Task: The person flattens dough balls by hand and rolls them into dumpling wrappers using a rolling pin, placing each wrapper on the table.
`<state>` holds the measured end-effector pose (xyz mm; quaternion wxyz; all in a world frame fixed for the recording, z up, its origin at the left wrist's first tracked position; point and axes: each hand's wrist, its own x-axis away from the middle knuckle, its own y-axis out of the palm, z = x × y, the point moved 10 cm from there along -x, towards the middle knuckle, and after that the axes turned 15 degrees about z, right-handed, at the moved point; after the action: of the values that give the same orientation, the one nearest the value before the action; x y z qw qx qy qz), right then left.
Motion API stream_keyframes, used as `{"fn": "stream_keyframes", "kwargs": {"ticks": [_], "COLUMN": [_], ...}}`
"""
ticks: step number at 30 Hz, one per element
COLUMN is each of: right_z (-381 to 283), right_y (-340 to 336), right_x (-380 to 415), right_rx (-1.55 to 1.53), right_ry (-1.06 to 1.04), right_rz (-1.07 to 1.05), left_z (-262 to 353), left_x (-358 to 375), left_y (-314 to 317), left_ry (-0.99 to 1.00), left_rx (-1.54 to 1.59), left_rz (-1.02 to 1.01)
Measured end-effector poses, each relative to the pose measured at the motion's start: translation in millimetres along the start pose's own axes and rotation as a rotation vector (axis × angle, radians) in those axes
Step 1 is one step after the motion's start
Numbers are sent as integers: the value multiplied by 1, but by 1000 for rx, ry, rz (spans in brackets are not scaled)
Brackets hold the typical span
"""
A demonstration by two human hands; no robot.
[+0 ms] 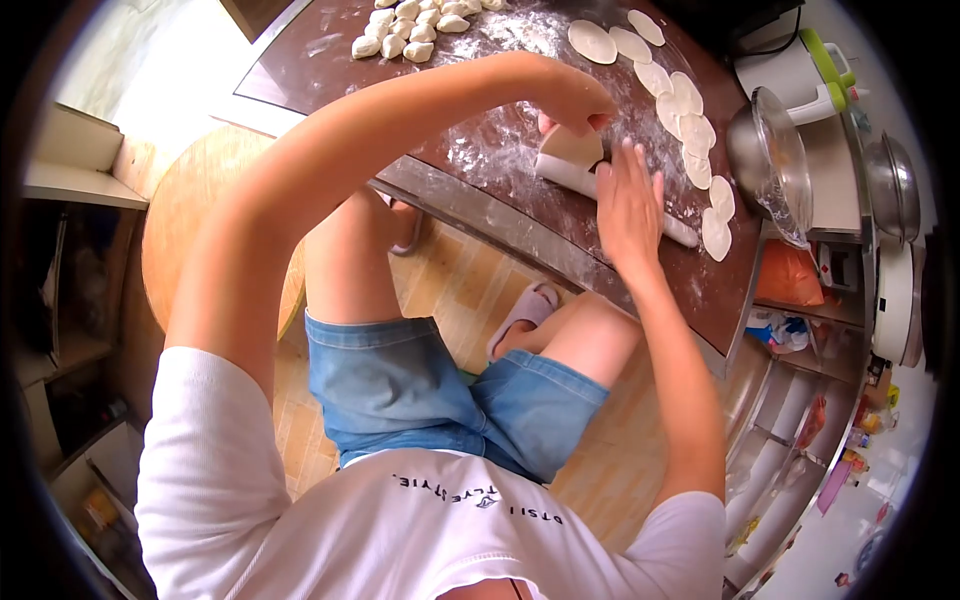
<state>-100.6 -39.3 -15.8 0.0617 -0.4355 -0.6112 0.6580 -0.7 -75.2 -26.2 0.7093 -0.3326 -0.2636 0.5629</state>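
Observation:
My left hand bends over the floured board with its fingers closed on the edge of a thin dough wrapper. A pale rolling pin lies along the wrapper's near side. Flat on the pin rests my right hand, its fingers stretched out. Several round wrappers form a curved, partly overlapping row to the right of my hands. At the top left of the board is a group of small dough pieces.
The dark tabletop ends in an edge above my knees. A metal bowl stands on the right beside a white and green appliance. A round wooden stool is at the left, and shelves line the right.

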Motion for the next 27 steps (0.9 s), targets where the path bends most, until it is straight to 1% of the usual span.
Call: {"fn": "stream_keyframes", "kwargs": {"ticks": [2,3,5,6,9,11,12,13,14,16,18,19,21,22,24,27], "right_z": [19,26,32,28,5,-8,-6,-2,1,18,31,28,21,13,-5,-8], "right_y": [19,26,32,30,5,-14,-13,-7,-1,17,26,26,21,12,-12,-14], "right_x": [-39,-53,-71,-63,-6,22,21,15,4,-37,-66,-61,-38,-17,17,18], "right_rx": [78,87,105,79,-3,-73,-56,-41,-27,35,86,72,50,12,-80,-50], "right_ry": [-14,18,81,58,6,10,-2,-11,-23,21,67,45,3,2,1,-38], "right_rz": [62,38,-9,-15,-44,-71,-42,-13,19,35,62,59,54,13,-28,5], "left_z": [10,15,7,3,15,7,4,11,13,16,7,1,8,11,15,-3], "left_x": [-1,0,-7,-10,-6,-1,1,2,1,0,-11,-14,-15,-16,-6,-7], "left_y": [-5,-6,-2,0,3,6,7,2,1,-8,-3,0,1,1,-1,-1], "left_ry": [125,185,113,80,192,77,19,107,128,162,68,22,135,193,148,101], "left_rx": [-129,-190,-279,-325,-280,-76,25,-102,-115,-146,-252,-303,-298,-295,-149,39], "left_rz": [36,54,-23,-59,-12,-15,-24,6,23,72,-16,-60,-12,15,19,54]}}
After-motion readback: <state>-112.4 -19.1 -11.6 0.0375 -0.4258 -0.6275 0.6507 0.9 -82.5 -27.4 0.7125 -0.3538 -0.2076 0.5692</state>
